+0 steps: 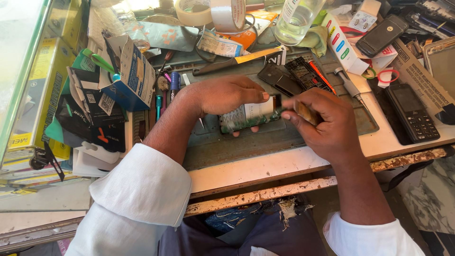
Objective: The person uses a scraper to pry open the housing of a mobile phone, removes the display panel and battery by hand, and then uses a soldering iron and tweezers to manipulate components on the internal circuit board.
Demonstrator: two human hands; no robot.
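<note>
Opened phone body (247,117) sits mid-frame over the grey mat (227,144), circuit board exposed. Left hand (222,95) clamps it from above, fingers wrapped over the top edge. Right hand (322,121), at 3 o'clock of the phone, is pinched on a small wooden-handled tool (304,112); the tip is blurred, possibly a brush. Best kept: left grip firm and low to the tabletop (265,166), light short strokes, tool tip kept off fragile parts. Keypad phone (411,114) lies at 3 o'clock, well apart.

White rolled-up sleeves (142,189) — dark navy trousers (246,237).
</note>
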